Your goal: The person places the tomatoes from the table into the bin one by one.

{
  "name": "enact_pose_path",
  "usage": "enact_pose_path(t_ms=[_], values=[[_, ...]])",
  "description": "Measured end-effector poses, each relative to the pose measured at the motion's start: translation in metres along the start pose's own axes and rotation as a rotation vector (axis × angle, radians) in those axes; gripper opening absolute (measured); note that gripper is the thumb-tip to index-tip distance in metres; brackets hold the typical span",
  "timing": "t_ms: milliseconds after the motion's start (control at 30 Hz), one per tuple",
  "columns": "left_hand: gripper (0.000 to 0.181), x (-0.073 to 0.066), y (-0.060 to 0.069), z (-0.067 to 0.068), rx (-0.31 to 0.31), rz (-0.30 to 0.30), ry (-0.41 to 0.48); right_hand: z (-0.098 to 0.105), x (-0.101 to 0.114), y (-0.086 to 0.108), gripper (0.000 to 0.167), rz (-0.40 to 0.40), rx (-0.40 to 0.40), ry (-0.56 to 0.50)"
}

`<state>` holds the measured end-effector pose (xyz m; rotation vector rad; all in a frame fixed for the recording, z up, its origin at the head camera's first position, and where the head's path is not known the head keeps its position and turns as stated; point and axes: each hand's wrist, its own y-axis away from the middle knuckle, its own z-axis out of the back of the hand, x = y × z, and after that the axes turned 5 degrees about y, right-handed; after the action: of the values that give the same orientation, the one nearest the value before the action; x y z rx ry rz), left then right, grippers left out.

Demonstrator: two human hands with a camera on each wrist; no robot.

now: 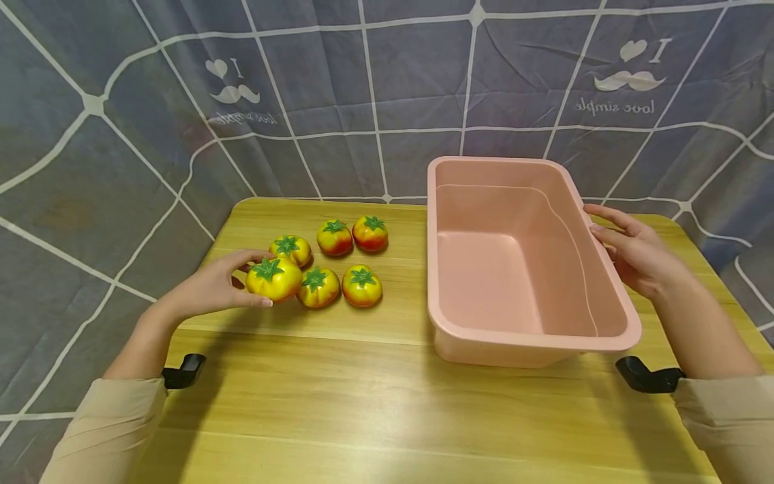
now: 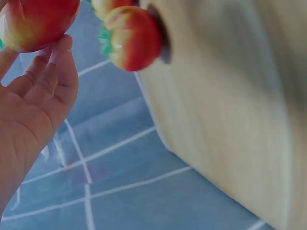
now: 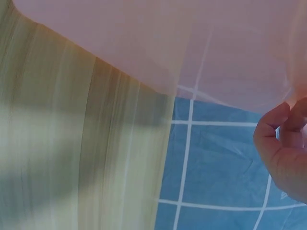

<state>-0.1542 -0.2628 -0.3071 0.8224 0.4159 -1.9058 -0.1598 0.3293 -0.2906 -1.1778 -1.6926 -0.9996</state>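
Observation:
In the head view my left hand (image 1: pixel 213 284) grips a yellow-and-red tomato (image 1: pixel 274 279) with a green star-shaped top, its thumb and fingers around the sides. The left wrist view shows that tomato's red underside (image 2: pixel 41 24) on the fingertips, raised off the table. Just beyond it sits another tomato (image 1: pixel 290 249); two more, a near one (image 1: pixel 318 288) and its neighbour (image 1: pixel 362 286), lie to its right. On the right, my right hand (image 1: pixel 642 254) holds the right rim of a pink plastic basin (image 1: pixel 484 269), which has nothing inside. Curled fingers (image 3: pixel 271 129) meet its edge in the right wrist view.
Behind these, two redder tomatoes, one left (image 1: pixel 334 238) and one right (image 1: pixel 371 234), stand close together on the wooden table (image 1: pixel 314 403). A grey curtain (image 1: pixel 326 87) with white lines hangs along the table's back and left edges.

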Motion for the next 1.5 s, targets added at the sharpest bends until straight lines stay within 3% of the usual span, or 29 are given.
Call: enact_pose_path(t_ms=[200,367,667,900,1500], values=[[0.067,-0.014,-0.019,0.003,-0.02,-0.047,-0.019,-0.011,-0.002,0.004,0.026,-0.011,-0.131,0.065],[0.067,-0.024,-0.036,0.001,-0.035,-0.084,-0.064,-0.017,-0.005,0.005,0.025,0.01,-0.185,0.11],[0.067,-0.046,-0.064,-0.002,-0.097,-0.117,-0.086,-0.022,-0.011,0.005,0.029,0.052,-0.223,0.078],[0.069,-0.07,-0.083,-0.004,-0.126,-0.141,-0.107,-0.024,-0.014,0.007,0.033,0.061,-0.258,0.165],[0.071,-0.128,-0.131,-0.021,-0.194,-0.194,-0.046,-0.023,-0.016,0.008,0.039,0.1,-0.311,0.327]])
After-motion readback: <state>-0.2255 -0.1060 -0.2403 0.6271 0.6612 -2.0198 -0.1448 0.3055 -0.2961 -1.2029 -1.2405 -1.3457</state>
